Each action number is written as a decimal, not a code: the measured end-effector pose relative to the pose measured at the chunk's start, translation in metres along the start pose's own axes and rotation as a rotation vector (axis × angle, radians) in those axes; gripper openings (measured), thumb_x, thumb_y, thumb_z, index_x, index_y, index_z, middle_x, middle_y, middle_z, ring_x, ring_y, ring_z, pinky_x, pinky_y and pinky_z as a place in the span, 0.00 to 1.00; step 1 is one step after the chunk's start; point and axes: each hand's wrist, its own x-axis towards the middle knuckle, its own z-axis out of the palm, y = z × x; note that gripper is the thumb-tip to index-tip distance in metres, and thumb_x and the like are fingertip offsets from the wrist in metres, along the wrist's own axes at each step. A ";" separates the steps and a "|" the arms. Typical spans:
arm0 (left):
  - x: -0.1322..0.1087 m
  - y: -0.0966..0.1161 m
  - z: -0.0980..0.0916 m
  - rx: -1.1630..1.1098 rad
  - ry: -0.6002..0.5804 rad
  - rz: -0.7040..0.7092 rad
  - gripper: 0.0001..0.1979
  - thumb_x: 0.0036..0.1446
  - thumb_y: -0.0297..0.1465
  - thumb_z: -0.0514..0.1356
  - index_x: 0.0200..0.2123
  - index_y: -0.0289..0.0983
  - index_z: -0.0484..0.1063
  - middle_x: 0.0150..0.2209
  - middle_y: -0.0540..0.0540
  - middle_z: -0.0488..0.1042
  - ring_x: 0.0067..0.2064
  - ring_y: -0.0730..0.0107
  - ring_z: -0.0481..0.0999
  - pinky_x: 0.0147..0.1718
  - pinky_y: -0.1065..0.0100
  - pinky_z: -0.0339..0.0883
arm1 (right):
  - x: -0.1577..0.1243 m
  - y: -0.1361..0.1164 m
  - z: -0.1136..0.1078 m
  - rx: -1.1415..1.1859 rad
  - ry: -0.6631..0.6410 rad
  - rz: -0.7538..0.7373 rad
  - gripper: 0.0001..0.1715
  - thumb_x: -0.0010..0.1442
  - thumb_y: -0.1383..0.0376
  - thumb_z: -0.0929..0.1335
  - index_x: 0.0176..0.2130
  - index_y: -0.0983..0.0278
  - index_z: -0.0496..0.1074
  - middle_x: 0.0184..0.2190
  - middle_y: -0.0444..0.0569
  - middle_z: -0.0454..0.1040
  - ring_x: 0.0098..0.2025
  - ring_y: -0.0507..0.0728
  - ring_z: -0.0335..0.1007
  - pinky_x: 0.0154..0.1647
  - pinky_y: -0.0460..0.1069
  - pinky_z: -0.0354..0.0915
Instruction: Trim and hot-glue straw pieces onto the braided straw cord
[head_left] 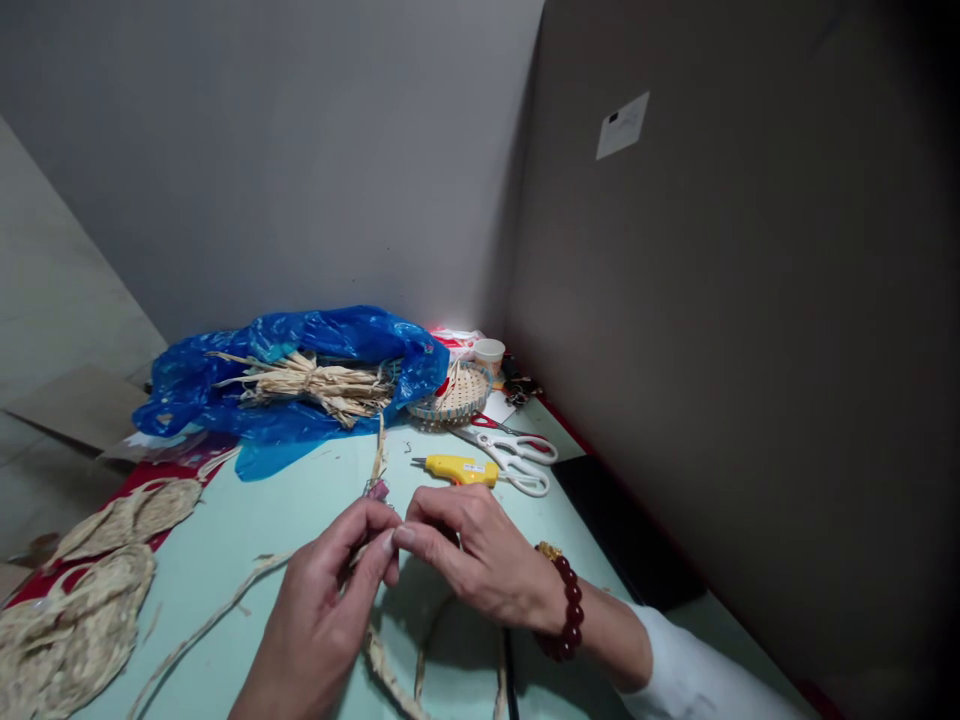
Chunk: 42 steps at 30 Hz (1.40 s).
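My left hand is closed, thumb and fingers pinched on a pale dried-straw cord. The cord curves in loops below the hands. A long loose strand trails over the table to the left of that hand. My right hand meets it at the fingertips in a pinch at the same spot; the exact bit of straw between the fingers is hidden. Just beyond the fingers sits a small pinkish clip-like piece, with a straw strip running up from it. A dark red bead bracelet circles my right wrist.
Behind lies a blue plastic bag with a straw bundle. To its right are a woven basket, a paper cup, scissors and a yellow glue gun. Braided straw pieces lie at left; partitions rise behind.
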 end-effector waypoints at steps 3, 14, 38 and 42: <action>-0.002 0.003 0.003 0.045 -0.004 -0.037 0.12 0.62 0.42 0.55 0.29 0.43 0.68 0.23 0.55 0.66 0.27 0.70 0.66 0.30 0.70 0.58 | -0.001 0.001 0.004 -0.035 0.041 -0.062 0.20 0.68 0.63 0.62 0.25 0.62 0.58 0.22 0.38 0.57 0.25 0.49 0.56 0.30 0.45 0.52; 0.001 0.007 -0.006 -0.249 -0.123 -0.220 0.15 0.58 0.46 0.59 0.28 0.41 0.72 0.19 0.55 0.64 0.28 0.70 0.61 0.31 0.69 0.53 | 0.002 -0.005 -0.008 0.196 -0.014 -0.086 0.21 0.68 0.58 0.62 0.26 0.63 0.63 0.20 0.39 0.62 0.22 0.48 0.57 0.27 0.44 0.55; -0.003 0.001 -0.005 -0.631 -0.203 -0.450 0.06 0.55 0.35 0.65 0.33 0.39 0.75 0.27 0.53 0.65 0.28 0.73 0.55 0.29 0.73 0.56 | 0.001 0.001 -0.007 -0.378 0.170 -0.688 0.14 0.61 0.72 0.58 0.26 0.63 0.64 0.18 0.41 0.57 0.22 0.53 0.49 0.24 0.51 0.50; -0.002 0.007 -0.004 -0.579 -0.162 -0.392 0.10 0.55 0.39 0.64 0.30 0.39 0.75 0.22 0.55 0.61 0.26 0.73 0.54 0.27 0.74 0.54 | 0.003 0.006 -0.007 -0.277 0.150 -0.662 0.19 0.69 0.69 0.55 0.33 0.65 0.69 0.20 0.45 0.66 0.24 0.54 0.56 0.26 0.50 0.55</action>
